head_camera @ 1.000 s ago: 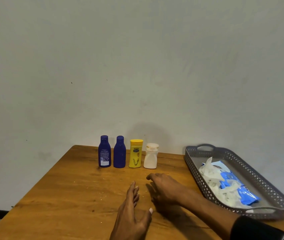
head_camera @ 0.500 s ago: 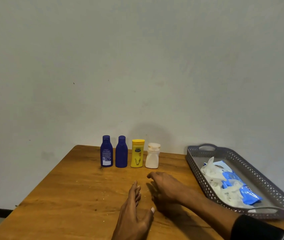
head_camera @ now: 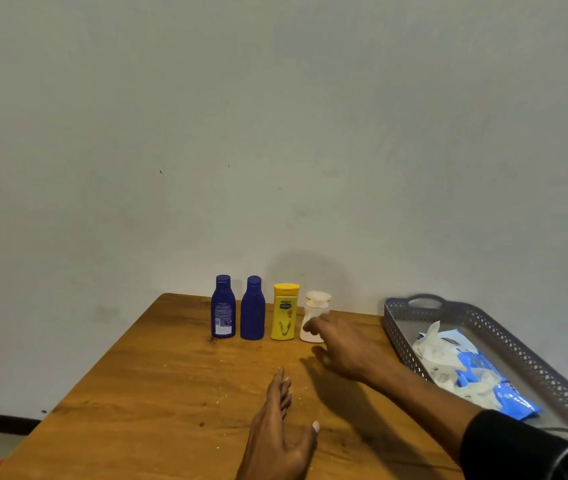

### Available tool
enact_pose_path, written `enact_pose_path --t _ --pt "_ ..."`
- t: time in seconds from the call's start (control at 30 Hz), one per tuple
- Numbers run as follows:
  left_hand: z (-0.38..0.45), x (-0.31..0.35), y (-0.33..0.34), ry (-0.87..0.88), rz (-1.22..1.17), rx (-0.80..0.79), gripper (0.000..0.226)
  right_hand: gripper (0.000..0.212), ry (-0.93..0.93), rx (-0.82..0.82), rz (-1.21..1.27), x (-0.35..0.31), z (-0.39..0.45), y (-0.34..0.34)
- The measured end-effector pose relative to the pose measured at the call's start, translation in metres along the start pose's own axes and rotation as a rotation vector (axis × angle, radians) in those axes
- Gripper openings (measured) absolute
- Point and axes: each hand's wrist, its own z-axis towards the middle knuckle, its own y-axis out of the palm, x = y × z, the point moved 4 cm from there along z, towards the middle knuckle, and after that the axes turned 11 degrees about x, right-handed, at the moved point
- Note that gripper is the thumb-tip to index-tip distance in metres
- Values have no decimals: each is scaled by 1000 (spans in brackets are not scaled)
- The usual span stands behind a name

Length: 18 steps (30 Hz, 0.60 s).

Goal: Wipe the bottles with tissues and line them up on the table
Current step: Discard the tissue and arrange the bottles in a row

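I see the wooden counter (head_camera: 158, 393) filling the lower frame, flecked with pale crumbs. At centre, along its far edge, stand four upright bottles in a row: labelled blue bottle (head_camera: 223, 308), plain blue bottle (head_camera: 252, 309), yellow bottle (head_camera: 285, 312), white bottle (head_camera: 315, 315). At right rests a grey perforated tray (head_camera: 504, 336).

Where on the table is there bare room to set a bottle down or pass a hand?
Bare wood lies left of the blue bottle, out to the table edge, and in front of the bottle row ahead of the left hand. It is crowded around the white bottle, where the right hand reaches, and at the tray holding tissues.
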Motion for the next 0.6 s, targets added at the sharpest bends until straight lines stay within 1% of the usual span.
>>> enact_pose_path --t 0.1,0.17,0.23,0.3,0.37,0.47,0.6 --pt "0 0 0 -18 -10 -3 115 35 0 194 -4 9 24 -16" --pt "3 2 1 -35 -8 -13 118 36 32 255 -14 17 37 -20" --pt "9 2 3 -70 -16 -35 121 44 74 235 -36 25 48 -16" --pt "15 2 3 -106 -28 -69 122 59 87 173 -85 33 56 -8" --pt "17 1 4 -123 -37 -100 119 65 102 106 -107 41 61 0" --pt "14 0 2 -105 -22 -95 122 62 139 65 -57 47 63 10" --pt "11 0 2 -69 -14 -70 120 46 196 130 51 48 68 10"
